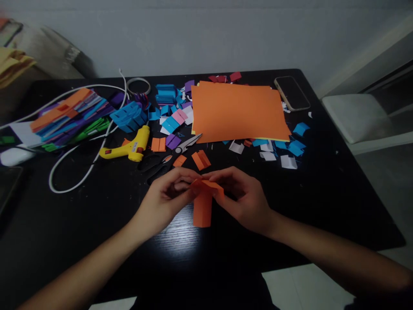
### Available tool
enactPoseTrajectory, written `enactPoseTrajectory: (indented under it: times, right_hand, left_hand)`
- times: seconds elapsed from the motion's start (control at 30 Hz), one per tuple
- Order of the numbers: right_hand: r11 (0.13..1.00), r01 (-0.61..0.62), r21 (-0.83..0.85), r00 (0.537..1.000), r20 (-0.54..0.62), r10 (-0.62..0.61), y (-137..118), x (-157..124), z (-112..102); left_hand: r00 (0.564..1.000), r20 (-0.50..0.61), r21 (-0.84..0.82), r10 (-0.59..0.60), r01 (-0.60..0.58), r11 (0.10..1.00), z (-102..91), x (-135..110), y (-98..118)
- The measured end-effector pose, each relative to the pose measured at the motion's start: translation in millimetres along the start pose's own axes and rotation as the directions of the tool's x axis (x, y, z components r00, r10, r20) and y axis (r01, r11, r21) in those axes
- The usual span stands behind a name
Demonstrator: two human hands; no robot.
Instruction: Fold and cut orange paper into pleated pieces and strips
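Apparently, in head view: folding or creasing orange paper piece over near part of desk. Pinched at far end between thumbs and fingers of left hand and right hand, both nearly closed; free at near end. Calls next, probably, for even pressure with edges kept aligned. Farther off: scissors to left, orange sheet to right, yellow glue gun at left.

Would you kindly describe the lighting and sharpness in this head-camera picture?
In the head view, lighting is dim overall, with whitish glare on the black table beside and below the held orange paper; fine detail is soft, though the yellow glue gun stands out clearly.
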State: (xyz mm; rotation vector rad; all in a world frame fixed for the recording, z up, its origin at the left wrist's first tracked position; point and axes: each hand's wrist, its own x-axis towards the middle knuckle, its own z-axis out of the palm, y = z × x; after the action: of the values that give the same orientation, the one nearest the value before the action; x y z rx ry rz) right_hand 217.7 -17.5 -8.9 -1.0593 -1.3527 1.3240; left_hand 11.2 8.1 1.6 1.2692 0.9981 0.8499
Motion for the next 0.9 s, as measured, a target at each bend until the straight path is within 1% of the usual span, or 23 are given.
enactPoseTrajectory:
  times: [0.23, 0.33, 0.43, 0.6, 0.7, 0.77, 0.83, 0.9]
  right_hand:
    - [0.998, -0.056, 0.014, 0.998, -0.011, 0.056, -0.7, 4.6, -3.5]
    - [0.997, -0.052, 0.054, 0.999, 0.002, 0.052, 0.9, 5.8, -4.4]
    - [0.996, -0.029, 0.087, 1.000, 0.011, 0.028, 2.4, 6.2, -5.5]
    - [0.998, -0.034, 0.057, 0.998, 0.051, 0.031, 1.0, 5.8, -10.8]
    - [0.999, -0.043, 0.016, 0.997, 0.068, 0.042, -2.1, 6.3, -13.4]
    - [0.997, -0.081, 0.015, 0.996, 0.045, 0.080, -4.0, 7.3, -12.9]
    - [0.988, -0.148, 0.039, 0.989, 0.019, 0.148, -4.6, 8.6, -10.7]
    - [0.975, -0.212, 0.066, 0.977, 0.012, 0.212, -3.5, 9.5, -8.0]
  left_hand:
    - [0.997, 0.035, -0.141, -0.063, 0.067, 0.988, -1.0, 2.1, -1.7]
    - [0.994, 0.061, -0.190, -0.085, 0.095, 0.977, -2.1, 2.2, -2.0]
    - [0.992, 0.078, -0.210, -0.098, 0.113, 0.971, -3.7, 2.5, -2.0]
    - [0.992, 0.092, -0.187, -0.090, 0.106, 0.977, -5.6, 2.5, -2.5]
    - [0.996, 0.075, -0.102, -0.042, 0.050, 0.994, -4.1, 0.3, -2.7]
    - [0.998, 0.049, 0.023, 0.027, -0.028, 0.999, -3.1, -1.6, -3.7]
    - [0.991, 0.039, 0.192, 0.126, -0.131, 0.973, -3.2, -3.0, -5.0]
    - [0.971, 0.075, 0.337, 0.227, -0.239, 0.910, -4.6, -3.7, -5.6]
